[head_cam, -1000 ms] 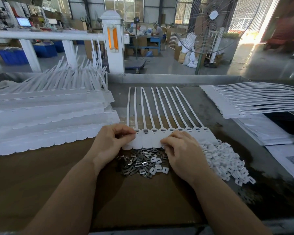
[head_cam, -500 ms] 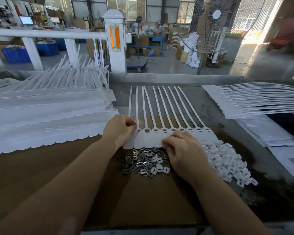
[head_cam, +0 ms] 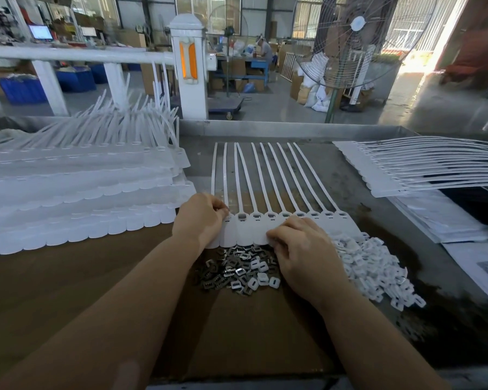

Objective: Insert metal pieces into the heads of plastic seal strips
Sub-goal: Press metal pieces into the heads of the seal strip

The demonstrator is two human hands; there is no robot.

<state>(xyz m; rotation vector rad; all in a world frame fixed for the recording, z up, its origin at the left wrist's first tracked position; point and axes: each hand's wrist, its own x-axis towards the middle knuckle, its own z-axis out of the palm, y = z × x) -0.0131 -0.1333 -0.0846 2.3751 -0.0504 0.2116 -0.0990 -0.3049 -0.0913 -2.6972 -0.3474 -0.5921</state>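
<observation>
A joined row of white plastic seal strips (head_cam: 268,190) lies flat in the middle of the table, tails pointing away, heads toward me. My left hand (head_cam: 199,218) has its fingertips curled at the head of the leftmost strip; whether it pinches a metal piece is hidden. My right hand (head_cam: 302,249) rests with curled fingers on the flat tags near the row's middle, holding them down. Just below the tags lies a heap of small metal pieces (head_cam: 231,266). White plastic caps (head_cam: 372,266) are piled to the right of my right hand.
Tall stacks of white seal strips (head_cam: 76,190) fill the left of the table. Another fanned stack (head_cam: 423,167) lies at the right rear, with papers (head_cam: 445,220) below it. Brown cardboard (head_cam: 251,327) covers the near table. A raised metal rim (head_cam: 265,128) bounds the far edge.
My left hand moved up from the tags' lower edge to the head of the leftmost strip. My right hand stayed on the tags.
</observation>
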